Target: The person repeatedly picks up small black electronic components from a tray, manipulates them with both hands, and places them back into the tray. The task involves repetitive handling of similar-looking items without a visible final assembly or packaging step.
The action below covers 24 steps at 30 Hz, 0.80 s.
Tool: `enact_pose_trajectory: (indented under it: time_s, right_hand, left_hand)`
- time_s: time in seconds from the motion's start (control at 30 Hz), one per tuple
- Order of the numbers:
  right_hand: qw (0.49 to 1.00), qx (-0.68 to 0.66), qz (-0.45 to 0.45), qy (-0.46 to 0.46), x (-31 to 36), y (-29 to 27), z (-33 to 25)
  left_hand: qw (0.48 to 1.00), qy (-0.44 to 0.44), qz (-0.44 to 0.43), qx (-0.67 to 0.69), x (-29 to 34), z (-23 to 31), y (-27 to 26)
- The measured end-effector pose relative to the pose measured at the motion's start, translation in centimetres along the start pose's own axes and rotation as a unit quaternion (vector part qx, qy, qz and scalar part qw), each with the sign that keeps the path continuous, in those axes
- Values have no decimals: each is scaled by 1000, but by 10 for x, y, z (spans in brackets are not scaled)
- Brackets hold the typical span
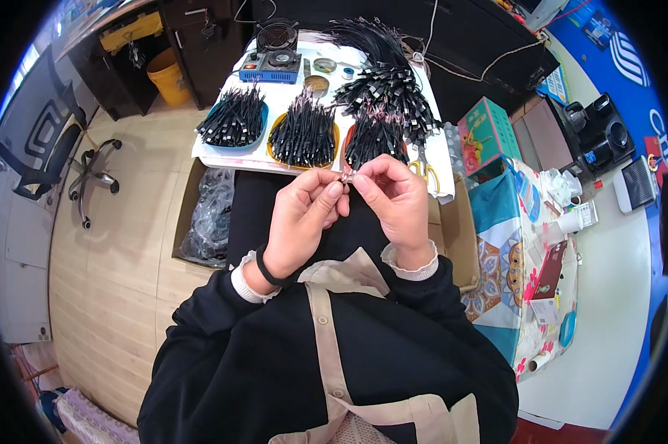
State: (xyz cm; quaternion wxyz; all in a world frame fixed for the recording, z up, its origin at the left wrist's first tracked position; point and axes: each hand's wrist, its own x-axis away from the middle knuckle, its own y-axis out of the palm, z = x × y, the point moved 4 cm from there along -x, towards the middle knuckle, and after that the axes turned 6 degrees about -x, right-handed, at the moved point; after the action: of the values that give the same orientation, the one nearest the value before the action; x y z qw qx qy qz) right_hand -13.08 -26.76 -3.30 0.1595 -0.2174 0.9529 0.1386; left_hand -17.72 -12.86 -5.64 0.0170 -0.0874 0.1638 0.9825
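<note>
Both my hands meet in front of my body, just off the near edge of the white-topped table [260, 157]. My left hand [304, 203] is closed, its thumb and forefinger pinching a small shiny piece [346, 178], too small to make out fully. From the other side my right hand [395, 194] pinches the same piece with thumb and forefinger. Right beyond the fingers are bundles of short black cables with metal plugs and pinkish wire ends: one in a blue tray [264, 122], one in a yellow tray [273, 154], another in a red tray [342, 157].
A blue soldering pot [271, 68] with a small fan [276, 35] stands at the table's back left, near round tins [316, 85]. Loose black cables [386, 85] pile at back right. Yellow-handled scissors [424, 172] lie at the right edge. Cardboard boxes [463, 237] flank my legs.
</note>
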Motion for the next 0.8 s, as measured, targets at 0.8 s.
enact_pose_trajectory:
  time_s: [0.8]
  right_hand:
    - [900, -313, -90, 291, 5, -11, 39]
  left_hand:
    - [989, -117, -89, 18, -4, -16, -6]
